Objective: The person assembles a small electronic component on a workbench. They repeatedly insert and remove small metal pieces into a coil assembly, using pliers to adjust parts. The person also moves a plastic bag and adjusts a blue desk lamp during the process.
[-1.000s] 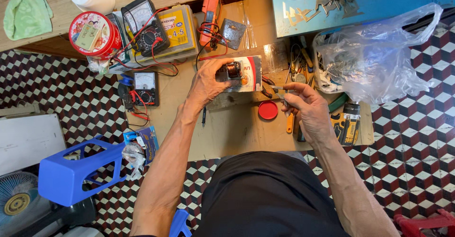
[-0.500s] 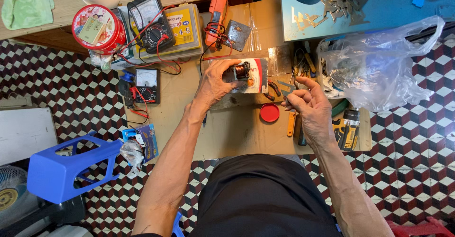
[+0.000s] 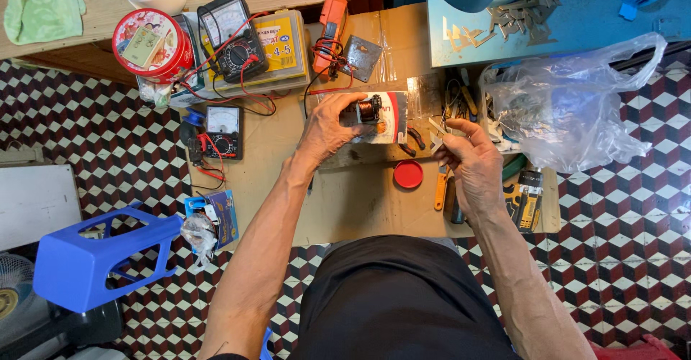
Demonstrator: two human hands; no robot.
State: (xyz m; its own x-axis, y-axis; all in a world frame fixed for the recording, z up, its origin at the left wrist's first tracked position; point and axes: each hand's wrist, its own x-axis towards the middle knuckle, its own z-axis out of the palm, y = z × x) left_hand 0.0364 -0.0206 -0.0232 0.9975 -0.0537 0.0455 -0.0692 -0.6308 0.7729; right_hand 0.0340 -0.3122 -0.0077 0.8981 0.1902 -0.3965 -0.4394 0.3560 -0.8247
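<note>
My left hand (image 3: 327, 126) grips a small motor with a copper coil (image 3: 368, 108), held over a white and red packet (image 3: 392, 119) on the cardboard sheet (image 3: 345, 202). To the right, my right hand (image 3: 471, 162) pinches a small pale metal piece (image 3: 437, 131) between thumb and fingers, a short way from the motor. Pliers with red handles (image 3: 414, 140) lie between the two hands. A round red lid (image 3: 408, 174) sits just below them.
Two meters with red leads (image 3: 234, 40) (image 3: 222, 131), an orange tester (image 3: 331, 25), a red tin (image 3: 152, 40) and a yellow box (image 3: 277, 47) lie at the back left. A clear plastic bag (image 3: 568, 108) and a yellow-black tool (image 3: 527, 202) are right. A blue stool (image 3: 93, 256) lies on the tiled floor.
My right hand has risen toward the motor and now shows the small metal piece at its fingertips. The left hand keeps its hold on the motor in about the same place.
</note>
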